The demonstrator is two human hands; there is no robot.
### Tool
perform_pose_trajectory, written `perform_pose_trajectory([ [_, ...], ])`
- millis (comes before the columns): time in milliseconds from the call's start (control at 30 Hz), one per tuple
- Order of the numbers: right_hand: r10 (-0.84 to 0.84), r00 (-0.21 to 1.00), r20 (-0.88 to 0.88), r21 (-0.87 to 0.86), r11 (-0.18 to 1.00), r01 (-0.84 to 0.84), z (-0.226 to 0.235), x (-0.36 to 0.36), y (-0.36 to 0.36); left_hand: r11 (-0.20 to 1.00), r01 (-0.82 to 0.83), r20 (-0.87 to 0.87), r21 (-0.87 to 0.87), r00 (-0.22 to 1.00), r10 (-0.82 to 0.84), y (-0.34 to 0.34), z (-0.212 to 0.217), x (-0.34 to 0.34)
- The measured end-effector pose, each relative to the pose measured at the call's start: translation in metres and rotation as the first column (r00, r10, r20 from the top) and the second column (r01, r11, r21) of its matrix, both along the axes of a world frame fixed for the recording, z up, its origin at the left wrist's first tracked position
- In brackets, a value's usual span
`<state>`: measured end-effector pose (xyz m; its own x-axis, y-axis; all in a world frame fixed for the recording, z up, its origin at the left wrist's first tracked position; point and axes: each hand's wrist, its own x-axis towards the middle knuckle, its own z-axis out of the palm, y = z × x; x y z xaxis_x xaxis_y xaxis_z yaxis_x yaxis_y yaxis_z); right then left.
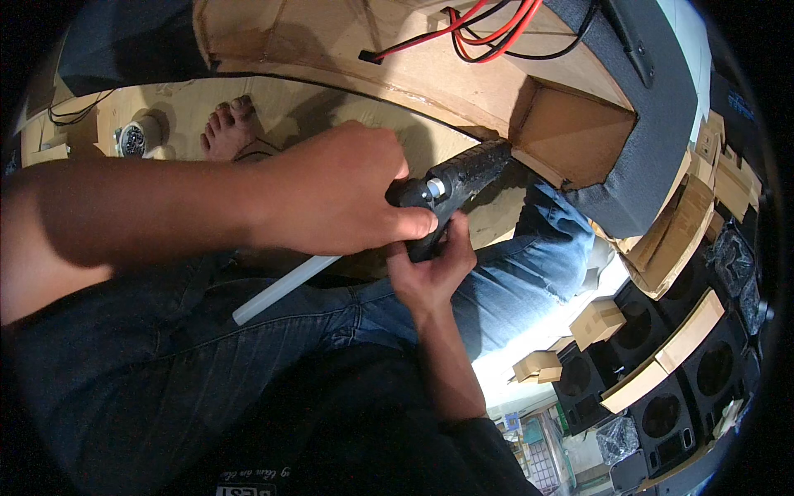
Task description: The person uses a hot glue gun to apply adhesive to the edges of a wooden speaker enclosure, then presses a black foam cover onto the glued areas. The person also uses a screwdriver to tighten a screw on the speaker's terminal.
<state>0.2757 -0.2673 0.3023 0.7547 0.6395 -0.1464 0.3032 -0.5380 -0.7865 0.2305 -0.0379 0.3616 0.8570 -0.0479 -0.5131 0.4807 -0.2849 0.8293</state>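
Observation:
A black hot glue gun [475,171] is held over my lap, its nozzle end pointing up and right toward the speaker cabinet. My right hand [436,269] wraps the gun's handle from below. Across the rear of the gun lies my left hand [351,194], fingers curled and thumb pressed against the black body. A long translucent white glue stick [285,289] slants out to the lower left from under my left hand. Where the stick meets the gun is hidden by that hand.
Ahead arches an open speaker cabinet [571,124] with bare wood inside and a dark covering. Red and black wires [496,37] hang in it. A white cup [141,136] stands beside my bare foot [231,128]. Cardboard pieces [662,355] and black speaker boxes [662,413] crowd the right.

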Motion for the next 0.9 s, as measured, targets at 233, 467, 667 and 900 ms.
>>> perform_pose_trajectory([
  [233, -0.010, 0.999, 0.038, -0.029, 1.000, 0.011, 0.000, 0.001, 0.000, 0.999, -0.006, 0.043, 0.039, 0.999, 0.004, -0.002, -0.004, 0.002],
  [467, -0.027, 0.994, 0.103, -0.016, 0.999, 0.029, 0.003, -0.001, 0.001, 0.998, 0.004, -0.033, -0.068, 0.999, -0.006, 0.001, 0.001, -0.002],
  [667, -0.022, 0.994, 0.110, 0.001, 1.000, 0.022, 0.001, -0.003, -0.004, 0.996, 0.013, -0.050, -0.085, 0.999, -0.017, 0.001, 0.005, 0.000],
  [900, -0.002, 0.994, 0.112, 0.017, 1.000, 0.000, 0.000, -0.001, -0.007, 0.997, 0.034, -0.037, -0.075, 0.999, -0.037, 0.000, 0.005, 0.000],
])
